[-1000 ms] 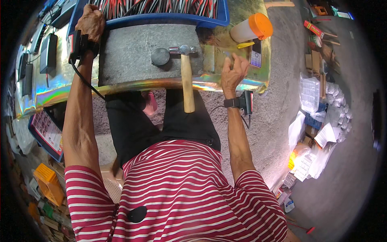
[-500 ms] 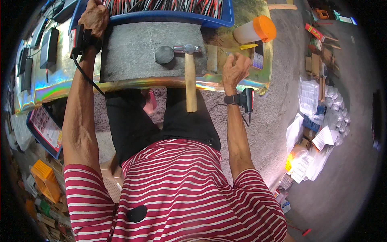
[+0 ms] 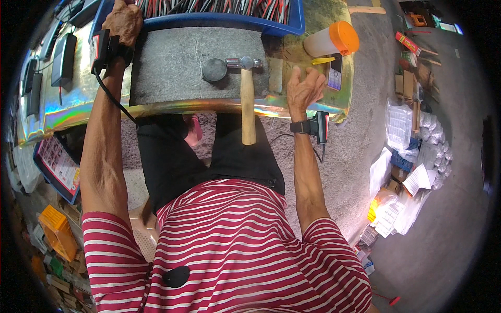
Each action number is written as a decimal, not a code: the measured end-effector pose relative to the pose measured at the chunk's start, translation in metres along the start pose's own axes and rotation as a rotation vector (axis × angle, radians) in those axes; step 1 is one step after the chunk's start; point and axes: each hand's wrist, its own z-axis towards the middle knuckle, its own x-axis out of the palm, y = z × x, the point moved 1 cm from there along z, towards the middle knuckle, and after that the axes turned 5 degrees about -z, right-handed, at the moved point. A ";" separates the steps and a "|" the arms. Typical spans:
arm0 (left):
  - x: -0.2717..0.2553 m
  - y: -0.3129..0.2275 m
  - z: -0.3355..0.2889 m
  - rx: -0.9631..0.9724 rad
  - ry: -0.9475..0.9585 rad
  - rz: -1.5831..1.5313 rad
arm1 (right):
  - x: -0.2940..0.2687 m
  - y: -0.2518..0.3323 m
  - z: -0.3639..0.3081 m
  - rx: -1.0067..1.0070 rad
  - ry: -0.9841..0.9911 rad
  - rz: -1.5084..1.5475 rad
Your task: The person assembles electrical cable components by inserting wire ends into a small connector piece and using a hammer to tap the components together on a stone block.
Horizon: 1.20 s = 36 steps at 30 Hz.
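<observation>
My left hand (image 3: 123, 23) lies over the near left corner of a blue plastic tray (image 3: 219, 22); its fingertips run past the top of the picture, so I cannot see whether it holds anything. The tray is filled with thin red, black and silver strips (image 3: 214, 6). My right hand (image 3: 305, 91) rests on the right of the bench with its fingers loosely bent, the thumb apart and nothing visible between them. Between my hands, a grey slab (image 3: 167, 65) bears a round dark metal block (image 3: 214, 70). A wooden-handled hammer (image 3: 248, 104) lies with its head against or beside that block.
Near my right hand are a translucent jar with an orange lid (image 3: 344, 37), a yellow tool (image 3: 322, 60) and a phone-like device (image 3: 335, 73). Black boxes (image 3: 63, 60) with cables stand on the left. Papers, plastic bags (image 3: 438, 151) and boxes are piled on the floor at right.
The thumb of my right hand has spread slightly from the fingers, which were closer together before. My left hand has stayed almost in place, and the hammer and block have not been moved.
</observation>
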 end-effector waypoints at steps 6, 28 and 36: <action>-0.003 0.000 -0.002 -0.005 0.007 0.001 | 0.000 0.004 0.000 0.000 0.008 -0.009; 0.005 0.009 0.001 0.151 -0.022 0.025 | -0.001 0.003 -0.001 0.028 0.038 -0.018; -0.002 0.006 -0.004 0.053 -0.013 0.025 | 0.001 0.003 -0.001 0.016 0.030 -0.012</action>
